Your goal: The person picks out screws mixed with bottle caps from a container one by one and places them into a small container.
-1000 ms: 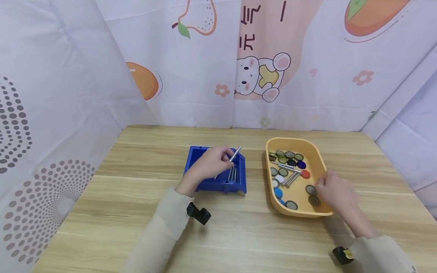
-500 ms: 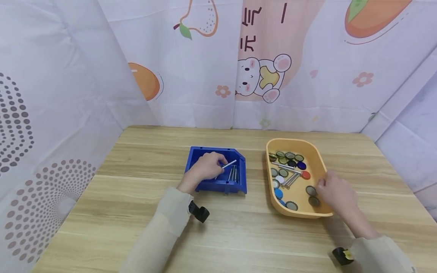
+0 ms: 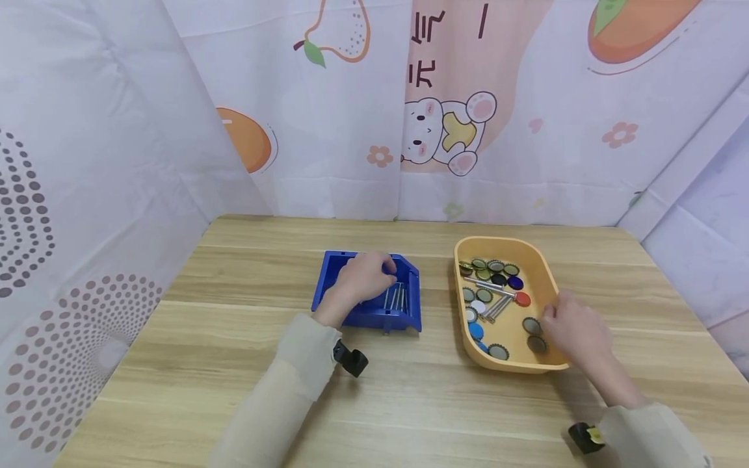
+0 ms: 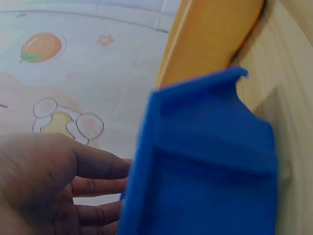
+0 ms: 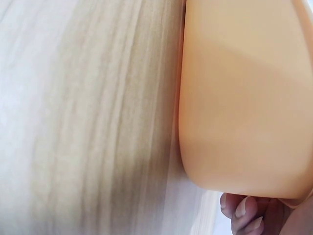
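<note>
My left hand point(image 3: 364, 278) is over the blue storage bin point(image 3: 363, 318), its fingers reaching down inside the rim. No rod shows in its fingers. Several slim silver metal rods, like long nails point(image 3: 396, 298), lie side by side in the bin's right part. In the left wrist view the bin wall point(image 4: 210, 196) hides those fingertips. My right hand point(image 3: 579, 327) grips the right rim of the yellow plastic basket point(image 3: 515, 338). Curled fingers point(image 5: 243, 208) show below the basket's edge in the right wrist view.
In the basket lie many bottle caps point(image 3: 531, 325), among them blue, white and red ones, with several silver nail-like rods point(image 3: 497, 309) among them. Both containers stand on a wooden table point(image 3: 421, 403). A printed curtain point(image 3: 328, 130) hangs behind it.
My left hand lowered a silver rod into the blue bin and let go of it; the rod no longer shows in its fingers. My right hand stays on the basket rim.
</note>
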The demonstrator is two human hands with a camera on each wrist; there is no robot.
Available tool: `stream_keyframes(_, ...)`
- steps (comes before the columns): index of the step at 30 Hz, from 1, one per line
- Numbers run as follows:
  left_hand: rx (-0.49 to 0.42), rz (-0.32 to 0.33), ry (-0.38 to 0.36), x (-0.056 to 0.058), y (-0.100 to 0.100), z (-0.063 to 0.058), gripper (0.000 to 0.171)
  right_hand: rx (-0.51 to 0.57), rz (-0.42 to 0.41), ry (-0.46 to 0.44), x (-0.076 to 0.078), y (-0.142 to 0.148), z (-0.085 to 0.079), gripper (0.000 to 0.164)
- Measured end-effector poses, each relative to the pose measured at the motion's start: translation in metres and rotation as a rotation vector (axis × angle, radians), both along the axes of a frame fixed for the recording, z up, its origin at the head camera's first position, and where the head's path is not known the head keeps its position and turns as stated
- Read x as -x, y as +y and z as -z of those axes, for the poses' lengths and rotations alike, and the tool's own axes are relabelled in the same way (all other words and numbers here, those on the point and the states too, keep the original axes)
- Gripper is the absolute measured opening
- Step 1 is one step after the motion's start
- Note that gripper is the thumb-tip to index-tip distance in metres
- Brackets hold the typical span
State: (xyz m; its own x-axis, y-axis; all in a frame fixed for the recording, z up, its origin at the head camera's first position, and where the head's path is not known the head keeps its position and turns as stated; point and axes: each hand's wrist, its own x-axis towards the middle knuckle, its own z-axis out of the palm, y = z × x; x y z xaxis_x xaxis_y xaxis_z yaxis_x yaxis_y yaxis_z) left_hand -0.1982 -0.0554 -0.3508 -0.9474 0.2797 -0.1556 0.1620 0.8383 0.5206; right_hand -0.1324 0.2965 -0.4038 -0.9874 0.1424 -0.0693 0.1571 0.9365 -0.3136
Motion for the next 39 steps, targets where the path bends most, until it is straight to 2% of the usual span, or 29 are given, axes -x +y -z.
stream_keyframes(5, -0.037, 0.031, 0.009, -0.002, 0.018, -0.007, 0.025, 0.009, -0.01, -0.003, -0.001, -0.002, 0.0, 0.029)
stream_keyframes(11, -0.045, 0.037, 0.024, -0.005, 0.041, -0.013, 0.027, 0.019, -0.012, -0.007, -0.001, -0.002, 0.001, 0.029)
stream_keyframes(15, -0.007, 0.045, 0.093, -0.007, 0.065, -0.014, 0.032, 0.013, -0.01, 0.0, -0.001, -0.002, 0.002, 0.03)
stream_keyframes(19, 0.092, 0.082, 0.213, -0.012, 0.09, -0.008, 0.031, 0.009, -0.006, 0.001, 0.0, -0.001, 0.002, 0.03)
stream_keyframes(23, 0.154, 0.143, 0.301, -0.018, 0.11, -0.002, 0.03, 0.015, -0.007, 0.001, 0.001, -0.003, 0.0, 0.029)
stream_keyframes(27, 0.205, 0.208, 0.31, -0.022, 0.126, 0.003, 0.035, 0.018, -0.006, 0.002, 0.001, -0.005, 0.0, 0.028)
stream_keyframes(32, 0.26, 0.263, 0.308, -0.024, 0.143, 0.011, 0.028, 0.02, -0.006, 0.008, 0.001, -0.005, 0.001, 0.027)
stream_keyframes(34, 0.293, 0.285, 0.323, -0.025, 0.149, 0.016, 0.025, 0.023, -0.005, 0.009, 0.001, -0.004, 0.001, 0.027)
stream_keyframes(39, 0.383, 0.366, 0.37, -0.028, 0.163, 0.029, 0.031, 0.021, -0.002, 0.006, 0.001, 0.0, 0.001, 0.029)
